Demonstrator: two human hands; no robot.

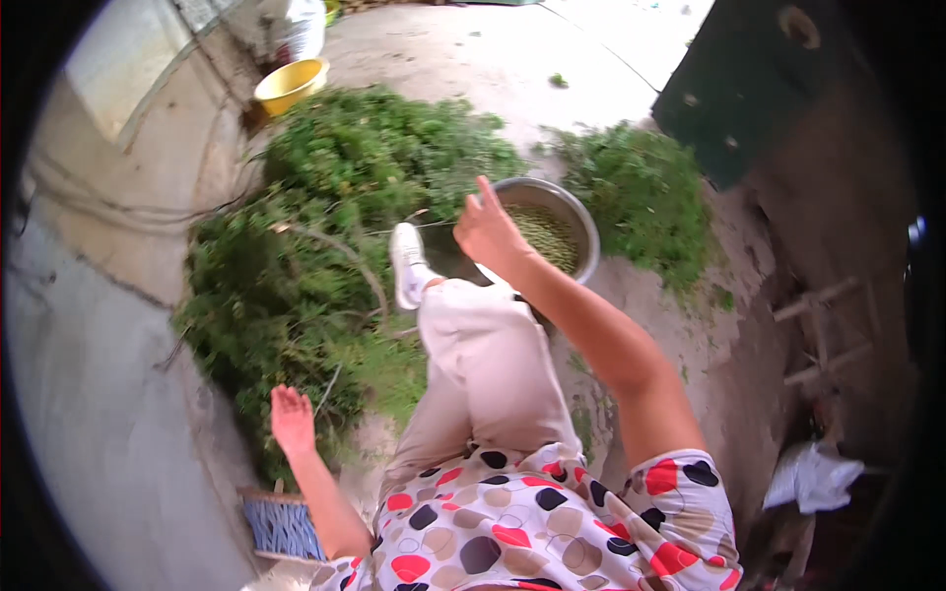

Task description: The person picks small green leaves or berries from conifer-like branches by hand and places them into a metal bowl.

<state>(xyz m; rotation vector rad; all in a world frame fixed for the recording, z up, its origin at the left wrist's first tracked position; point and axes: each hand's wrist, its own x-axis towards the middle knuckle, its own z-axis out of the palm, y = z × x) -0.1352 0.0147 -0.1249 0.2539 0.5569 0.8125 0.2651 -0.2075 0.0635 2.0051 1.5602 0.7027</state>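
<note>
Floor (pixel 606 49) glaring white toward top; right side dim; foliage (pixel 370 138) slightly blurred; fisheye curvature, black rim

1. Setting: looks like a household yard or farmyard work spot, partly shaded; whether roofed, can't tell.
2. Underfoot: bare, dusty grey-brown ground (pixel 641 320), paler and sunlit toward the far side.
3. Left edge: rough grey-and-tan plastered wall (pixel 108 374), stained, loose dark cables (pixel 128 209) strung along it.
4. Farm signs: large heap of feathery green cut plants (pixel 365 148) spread on the ground; smaller green heap (pixel 641 197) to the right; round grey metal basin (pixel 592 236) between, holding small greenish pieces.
5. Household signs: round yellow plastic basin (pixel 291 87) by the wall; crumpled white plastic bag (pixel 813 478) and pale slatted frame (pixel 823 330) in right-hand shade.
</note>
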